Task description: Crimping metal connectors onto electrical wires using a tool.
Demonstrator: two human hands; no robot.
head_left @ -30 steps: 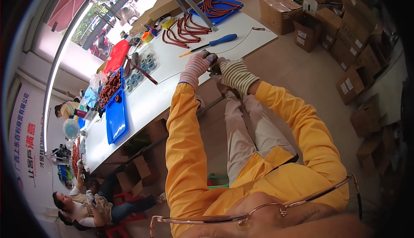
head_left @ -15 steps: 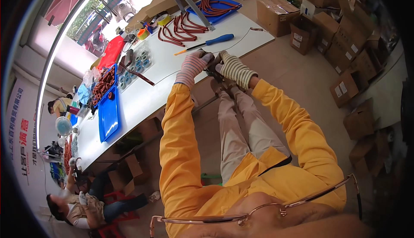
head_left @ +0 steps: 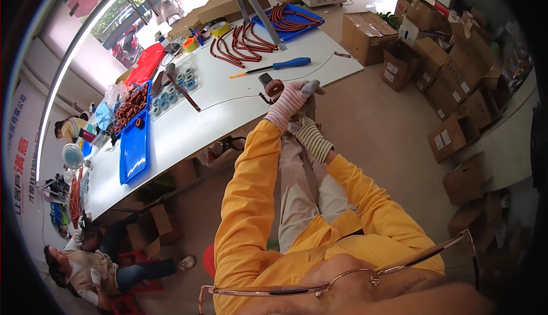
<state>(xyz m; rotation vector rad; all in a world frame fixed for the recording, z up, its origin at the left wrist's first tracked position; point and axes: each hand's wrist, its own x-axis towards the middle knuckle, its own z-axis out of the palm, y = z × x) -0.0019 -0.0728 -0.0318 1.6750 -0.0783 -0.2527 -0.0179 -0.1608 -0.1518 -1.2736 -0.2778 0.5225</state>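
Just beside the gloved left hand (head_left: pixel 292 99), a reddish-brown coil (head_left: pixel 274 88)

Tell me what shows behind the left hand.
Just beyond the gloved left hand, a reddish-brown ring and a small dark block show at the white table. Anything behind the palm or inside the fingers is covered.

The one view looks steeply down from the person's head, the left of a side-by-side pair, and stands upright. It is a wide fisheye: straight edges bow and the rim falls dark. The glasses (head_left: pixel 374 281) are nearest, very close along the lower edge. Yellow sleeves (head_left: pixel 240 201) lead up to the left grip (head_left: pixel 290 103) and right grip (head_left: pixel 313 138) near mid-view. The table (head_left: pixel 171 143) slants across the left; boxes (head_left: pixel 365 41) lie farther off, right.
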